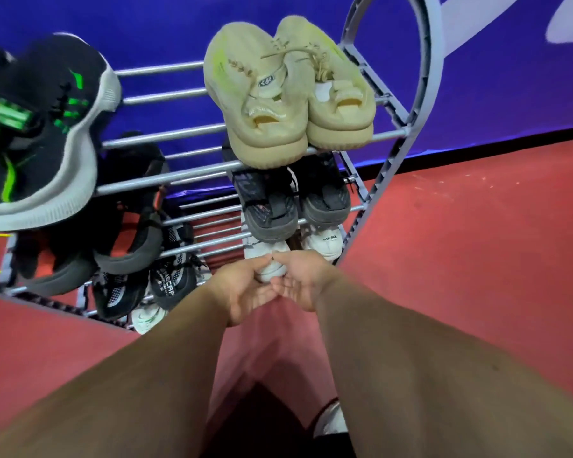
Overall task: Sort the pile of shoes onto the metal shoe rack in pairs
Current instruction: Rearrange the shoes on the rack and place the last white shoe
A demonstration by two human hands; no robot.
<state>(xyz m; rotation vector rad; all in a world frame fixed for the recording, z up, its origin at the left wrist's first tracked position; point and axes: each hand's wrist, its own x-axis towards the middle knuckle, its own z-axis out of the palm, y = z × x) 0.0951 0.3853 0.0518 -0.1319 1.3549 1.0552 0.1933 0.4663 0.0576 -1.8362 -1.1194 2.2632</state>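
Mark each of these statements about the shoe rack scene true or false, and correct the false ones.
1. The beige pair sits on the top tier of the shoe rack, at its right end. True.
2. The left hand hangs idle, away from the rack. False: it grips a white shoe on a lower tier, with the right hand close beside it.
3. The dark grey pair sits on the tier just under the beige pair. True.
4. The floor is blue. False: it is red; the wall behind the rack is blue.
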